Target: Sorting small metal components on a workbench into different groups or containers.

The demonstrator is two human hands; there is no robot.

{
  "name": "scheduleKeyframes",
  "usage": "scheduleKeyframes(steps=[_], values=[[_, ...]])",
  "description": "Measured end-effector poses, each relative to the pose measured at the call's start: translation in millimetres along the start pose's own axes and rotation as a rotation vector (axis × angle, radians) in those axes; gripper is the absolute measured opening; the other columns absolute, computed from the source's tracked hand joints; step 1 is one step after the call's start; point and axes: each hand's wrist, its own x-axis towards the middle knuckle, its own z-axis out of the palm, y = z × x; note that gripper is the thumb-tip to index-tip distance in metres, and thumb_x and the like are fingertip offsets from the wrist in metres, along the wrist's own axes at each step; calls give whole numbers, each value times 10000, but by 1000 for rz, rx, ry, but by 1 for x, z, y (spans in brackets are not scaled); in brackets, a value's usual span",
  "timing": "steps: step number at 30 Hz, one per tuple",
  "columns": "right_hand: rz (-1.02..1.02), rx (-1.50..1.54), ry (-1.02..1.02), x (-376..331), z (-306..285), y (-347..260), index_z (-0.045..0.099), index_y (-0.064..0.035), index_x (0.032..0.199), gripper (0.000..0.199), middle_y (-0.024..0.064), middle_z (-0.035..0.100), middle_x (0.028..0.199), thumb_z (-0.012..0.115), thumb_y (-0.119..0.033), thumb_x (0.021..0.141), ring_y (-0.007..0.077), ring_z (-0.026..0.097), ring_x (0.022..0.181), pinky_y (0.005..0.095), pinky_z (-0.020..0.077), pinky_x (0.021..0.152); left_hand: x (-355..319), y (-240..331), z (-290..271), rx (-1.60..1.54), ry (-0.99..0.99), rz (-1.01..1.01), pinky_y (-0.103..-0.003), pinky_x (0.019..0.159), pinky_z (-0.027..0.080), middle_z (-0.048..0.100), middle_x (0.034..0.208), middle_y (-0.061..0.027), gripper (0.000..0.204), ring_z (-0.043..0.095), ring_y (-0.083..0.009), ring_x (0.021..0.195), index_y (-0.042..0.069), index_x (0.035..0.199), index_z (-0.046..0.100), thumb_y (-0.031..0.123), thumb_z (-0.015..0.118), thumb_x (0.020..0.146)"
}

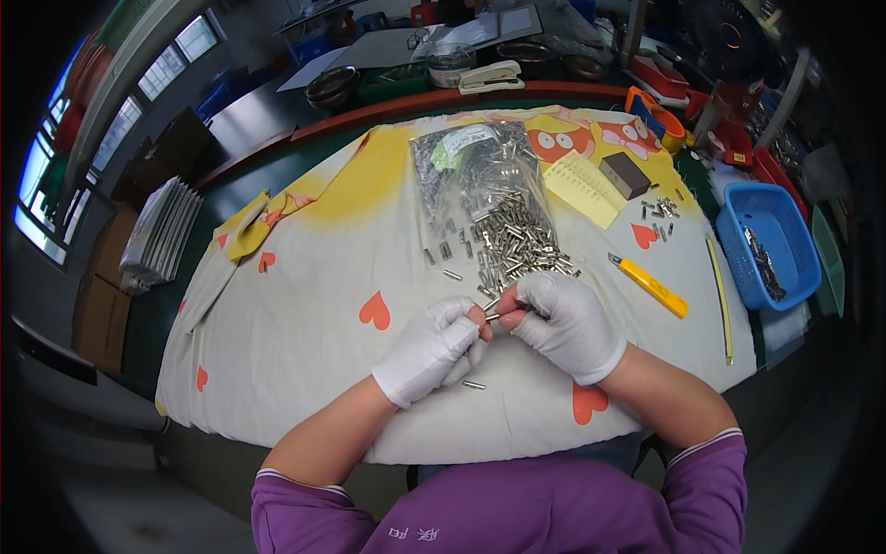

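Both hands wear white gloves with bare fingertips and meet in front of a heap of small metal cylinders [517, 235]. My left hand [434, 343] is closed, its thumb and finger pinching a small metal cylinder [492, 318]. At the other end of that piece, the fingertips of my right hand [565, 325] are pinched together by it; whether they grip it is partly hidden. The heap spills from a clear plastic bag [438, 198]. One loose cylinder [473, 385] lies on the cloth nearer me, beside my left hand.
A white cloth [305, 369] with hearts covers the table. To the right lie a yellow utility knife [651, 286], a yellow paper [583, 189], a dark block [625, 175] and a blue basket [738, 245] with dark parts. A stapler [491, 78] sits at the back.
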Motion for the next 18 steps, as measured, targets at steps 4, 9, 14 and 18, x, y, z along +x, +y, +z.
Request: scheduleKeyframes(steps=[4,9,14,18], values=[[91,6,-60,1,-3,-7,595,-30,844,109,122,587,752,651,-82,767,266,589,698,333,472,635,-3,2,4,67,21,2,-202,371,256,471,594,4,258,342,-50,402,70,830,512,313,477,912],[97,75,-49,-1,-1,-4,599,-21,855,116,130,599,769,649,-86,774,264,601,702,329,474,629,-2,-2,-2,-78,-90,-2,-207,372,258,488,595,-6,281,333,-57,393,71,809,521,318,452,925],[28,70,-33,1,2,2,604,-23,834,101,124,601,742,655,-63,757,264,603,701,333,474,621,1,-9,-3,-91,-51,26,-208,362,246,494,598,-18,301,316,-61,380,68,816,524,331,431,928],[-55,40,-11,2,2,2,602,-26,806,100,118,598,724,666,-47,733,270,596,685,339,472,605,2,-10,-3,-144,-65,17,-205,356,233,494,600,-22,310,311,-61,377,61,841,528,339,423,928]])
